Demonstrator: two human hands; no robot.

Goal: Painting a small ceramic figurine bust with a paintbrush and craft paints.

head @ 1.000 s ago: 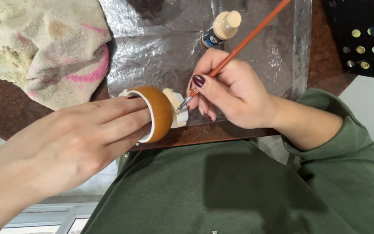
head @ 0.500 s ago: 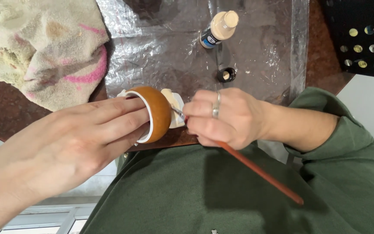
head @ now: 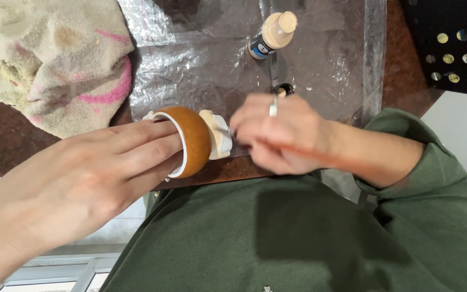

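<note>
Brown pot (head: 193,139) sits at the table's near edge, the left hand (head: 87,181) gripping it with fingers inside. The blurred right hand (head: 282,135) pinches a brush beside it; a jolt could smear wet paint.

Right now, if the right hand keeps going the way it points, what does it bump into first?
The right hand points left, so it would probably first meet the small brown and white figure that the left hand holds.
</note>
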